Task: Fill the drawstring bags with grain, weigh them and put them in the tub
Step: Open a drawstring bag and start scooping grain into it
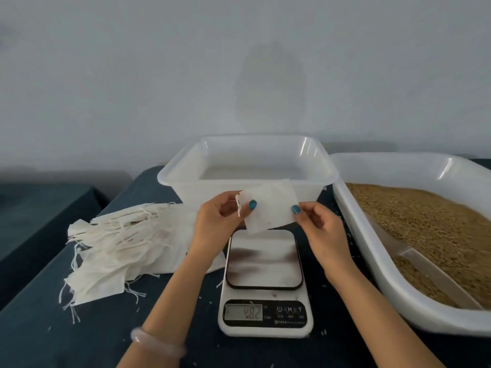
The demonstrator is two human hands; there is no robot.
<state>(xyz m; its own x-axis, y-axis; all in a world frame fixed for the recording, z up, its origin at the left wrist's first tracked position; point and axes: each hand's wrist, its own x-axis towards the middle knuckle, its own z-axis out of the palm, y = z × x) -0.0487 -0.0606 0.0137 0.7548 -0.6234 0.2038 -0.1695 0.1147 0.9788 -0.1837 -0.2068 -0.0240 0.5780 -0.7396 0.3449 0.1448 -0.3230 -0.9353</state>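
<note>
So the person is going bare-armed here, both forearms running uncovered right down to the bottom edge of the shot. The left hand (215,221) and the right hand (321,229) are both wearing nail polish, a teal blue-green, and it's showing clearly on the left thumbnail (252,204) and the right thumbnail (295,209); the other nails are mostly hiding, so I'm not calling those. Around the left wrist a chunky bangle (156,342) is sitting, pale pink, smooth and rounded, looking kind of milky and half see-through. It's blurring a bit near the frame edge, so finer detail isn't coming through.
</note>
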